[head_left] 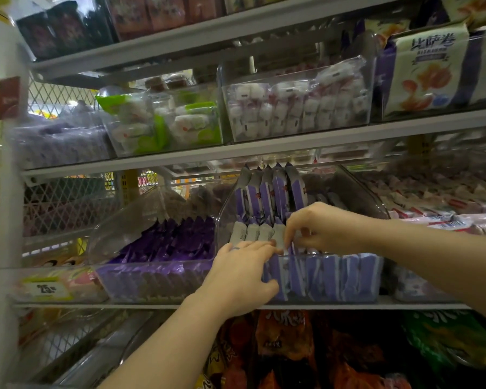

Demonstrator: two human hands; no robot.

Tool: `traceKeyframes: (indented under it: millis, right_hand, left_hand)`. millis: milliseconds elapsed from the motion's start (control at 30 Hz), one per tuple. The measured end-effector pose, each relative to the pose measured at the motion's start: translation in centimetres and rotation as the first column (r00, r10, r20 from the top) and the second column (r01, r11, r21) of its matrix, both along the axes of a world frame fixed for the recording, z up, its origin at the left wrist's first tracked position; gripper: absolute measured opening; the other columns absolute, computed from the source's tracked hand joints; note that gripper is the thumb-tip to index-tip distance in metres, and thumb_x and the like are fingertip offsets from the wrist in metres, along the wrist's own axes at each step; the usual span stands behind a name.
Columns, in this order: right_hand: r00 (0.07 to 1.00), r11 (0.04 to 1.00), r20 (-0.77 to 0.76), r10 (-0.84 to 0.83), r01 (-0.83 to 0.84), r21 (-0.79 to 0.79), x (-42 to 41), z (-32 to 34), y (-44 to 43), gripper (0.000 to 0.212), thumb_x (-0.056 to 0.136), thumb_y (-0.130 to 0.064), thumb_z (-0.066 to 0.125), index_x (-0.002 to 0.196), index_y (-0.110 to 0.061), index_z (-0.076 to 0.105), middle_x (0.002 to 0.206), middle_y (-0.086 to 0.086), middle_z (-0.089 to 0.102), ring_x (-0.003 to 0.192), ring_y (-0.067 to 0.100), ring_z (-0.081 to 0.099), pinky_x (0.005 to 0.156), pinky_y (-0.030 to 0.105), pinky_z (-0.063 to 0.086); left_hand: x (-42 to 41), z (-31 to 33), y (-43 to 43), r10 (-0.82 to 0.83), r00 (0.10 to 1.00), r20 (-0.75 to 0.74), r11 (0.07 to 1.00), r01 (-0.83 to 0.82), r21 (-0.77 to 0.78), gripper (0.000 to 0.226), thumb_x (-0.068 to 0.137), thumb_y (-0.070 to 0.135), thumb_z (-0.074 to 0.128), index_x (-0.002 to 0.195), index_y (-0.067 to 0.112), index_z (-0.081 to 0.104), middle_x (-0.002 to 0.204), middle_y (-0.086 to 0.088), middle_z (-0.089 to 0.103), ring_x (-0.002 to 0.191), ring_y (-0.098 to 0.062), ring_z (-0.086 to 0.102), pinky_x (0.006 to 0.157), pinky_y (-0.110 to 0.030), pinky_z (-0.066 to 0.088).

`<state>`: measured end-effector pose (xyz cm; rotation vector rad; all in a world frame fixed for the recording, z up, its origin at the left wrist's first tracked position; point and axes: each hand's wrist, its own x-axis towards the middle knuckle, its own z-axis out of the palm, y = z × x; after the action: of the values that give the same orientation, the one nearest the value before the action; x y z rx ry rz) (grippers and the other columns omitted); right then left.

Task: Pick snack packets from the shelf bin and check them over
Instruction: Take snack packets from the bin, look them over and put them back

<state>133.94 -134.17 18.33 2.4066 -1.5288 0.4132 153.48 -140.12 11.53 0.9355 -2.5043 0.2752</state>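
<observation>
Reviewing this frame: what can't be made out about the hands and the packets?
Head view:
Left hand: its back hides whether the fingers hold a packet or the clear bin's rim.
Right hand: curled fingers hide any packet pinched.
Purple packets: print blurred, unreadable.
</observation>
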Motion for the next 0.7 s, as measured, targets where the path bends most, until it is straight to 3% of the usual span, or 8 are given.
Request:
traceKeyframes:
  millis: [133, 233, 333, 467, 533, 600, 633, 700]
  right_hand:
    - [0.969, 0.985, 0.244, 0.024, 0.019, -0.173, 0.2, 1.7, 0.1, 0.014, 0.093, -0.012, 0.058, 0.099, -0.021, 0.068, 0.080, -0.017, 0.058, 0.072, -0.006, 0.057, 0.068, 0.006, 0.046]
    - [0.873, 0.986, 0.484, 0.061, 0.021, -0.162, 0.6, 3.3, 0.8, 0.015, 0.098, -0.011, 0.049, 0.093, -0.020, 0.060, 0.077, -0.003, 0.060, 0.056, 0.004, 0.061, 0.054, 0.018, 0.051]
    - [0.718, 0.997, 0.693, 0.072, -0.040, -0.063, 1.5, 4.2, 2.4, 0.020, 0.102, -0.011, 0.037, 0.091, -0.021, 0.050, 0.081, 0.012, 0.061, 0.056, 0.018, 0.069, 0.049, 0.032, 0.058]
    - [0.630, 0.988, 0.770, 0.097, 0.031, -0.149, 2.5, 4.2, 4.9, 0.022, 0.101, -0.017, 0.030, 0.091, -0.017, 0.049, 0.081, 0.018, 0.063, 0.060, 0.030, 0.068, 0.055, 0.044, 0.059]
    - [0.667, 0.961, 0.735, 0.124, 0.103, -0.256, 3.0, 3.7, 5.8, 0.028, 0.100, -0.037, 0.036, 0.090, -0.017, 0.053, 0.077, 0.011, 0.067, 0.065, 0.026, 0.069, 0.067, 0.052, 0.058]
    - [0.710, 0.918, 0.686, 0.160, 0.148, -0.368, 3.9, 3.0, 6.5, 0.036, 0.091, -0.054, 0.047, 0.088, -0.019, 0.056, 0.073, 0.007, 0.070, 0.063, 0.019, 0.070, 0.071, 0.051, 0.056]
    - [0.719, 0.890, 0.669, 0.189, 0.163, -0.427, 4.4, 2.4, 6.7, 0.035, 0.087, -0.053, 0.055, 0.087, -0.019, 0.057, 0.073, 0.005, 0.070, 0.064, 0.019, 0.069, 0.070, 0.049, 0.056]
    - [0.703, 0.842, 0.661, 0.263, 0.167, -0.513, 5.7, 1.1, 6.7, 0.023, 0.085, -0.038, 0.067, 0.085, -0.018, 0.058, 0.077, 0.000, 0.067, 0.069, 0.016, 0.067, 0.067, 0.041, 0.056]
  left_hand:
    - [0.2, 0.0, 0.1, -0.010, 1.000, -0.021, 1.000, 0.010, 0.019, 0.059, 0.081, 0.051, 0.050, 0.139, 0.046, 0.037, 0.151, 0.021, 0.036, 0.139, -0.005, 0.031, 0.117, -0.042, 0.016]
    - [0.4, 0.2, 0.5, -0.019, 0.999, -0.028, 0.998, 0.021, 0.053, 0.061, 0.080, 0.050, 0.049, 0.140, 0.047, 0.036, 0.152, 0.021, 0.034, 0.140, -0.005, 0.030, 0.118, -0.040, 0.015]
    - [0.7, 0.2, 1.0, -0.040, 0.998, -0.055, 0.996, 0.044, 0.075, 0.063, 0.082, 0.044, 0.053, 0.143, 0.045, 0.035, 0.155, 0.020, 0.030, 0.142, -0.005, 0.027, 0.117, -0.034, 0.011]
    - [1.2, 0.1, 1.9, -0.077, 0.977, -0.201, 0.988, 0.101, 0.113, 0.054, 0.088, 0.024, 0.053, 0.140, 0.037, 0.047, 0.150, 0.018, 0.039, 0.138, -0.005, 0.032, 0.118, -0.031, 0.019]
    - [1.4, -0.1, 2.5, -0.109, 0.924, -0.367, 0.971, 0.178, 0.160, 0.044, 0.092, 0.014, 0.051, 0.131, 0.030, 0.058, 0.138, 0.014, 0.053, 0.126, -0.004, 0.047, 0.107, -0.026, 0.037]
    - [1.8, -0.1, 3.4, -0.106, 0.823, -0.558, 0.946, 0.256, 0.198, 0.034, 0.097, 0.011, 0.048, 0.122, 0.026, 0.064, 0.117, 0.010, 0.063, 0.099, -0.011, 0.059, 0.083, -0.027, 0.049]
    - [2.0, 0.0, 3.8, -0.090, 0.764, -0.639, 0.942, 0.274, 0.195, 0.030, 0.099, 0.012, 0.046, 0.118, 0.025, 0.066, 0.111, 0.010, 0.065, 0.093, -0.012, 0.061, 0.079, -0.026, 0.050]
    - [2.2, 0.5, 4.3, -0.051, 0.612, -0.789, 0.925, 0.326, 0.193, 0.027, 0.102, 0.016, 0.043, 0.107, 0.026, 0.068, 0.107, 0.008, 0.069, 0.097, -0.007, 0.065, 0.087, -0.024, 0.051]
